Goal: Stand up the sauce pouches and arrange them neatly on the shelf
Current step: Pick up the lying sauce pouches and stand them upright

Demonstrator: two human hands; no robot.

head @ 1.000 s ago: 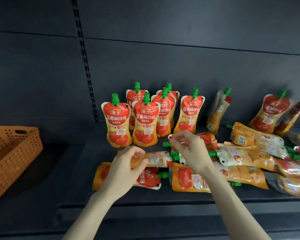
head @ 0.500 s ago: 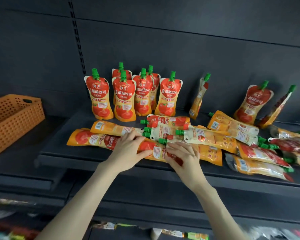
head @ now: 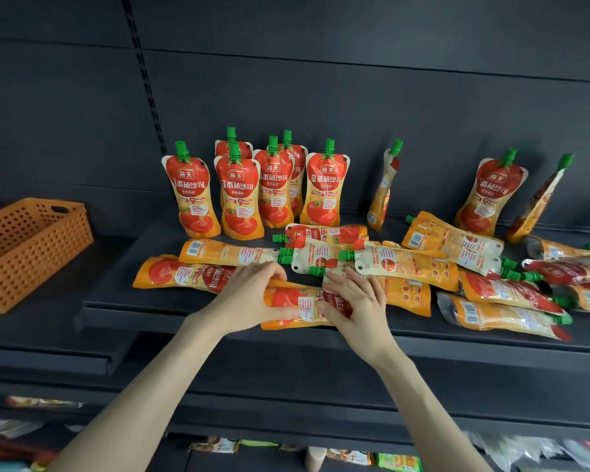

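Both hands are on one red-and-orange sauce pouch (head: 295, 303) lying flat at the shelf's front edge. My left hand (head: 249, 298) grips its left end, fingers curled over the top and thumb under. My right hand (head: 353, 301) holds its right end with fingers spread over it. Several pouches with green caps stand upright in a group (head: 239, 195) at the back of the dark shelf (head: 116, 311). More stand or lean at the back right (head: 491, 192). Several pouches lie flat in a heap (head: 406, 264) across the middle and right.
An orange perforated basket (head: 31, 247) sits on the neighbouring shelf at the left. A slotted upright rail (head: 147, 90) runs up the dark back panel. Packaged goods show on a lower shelf (head: 348, 454) below my arms.
My hands came down from the pouches in the middle of the heap to the front edge and took hold of the flat pouch there. The camera view shifted and moved closer.
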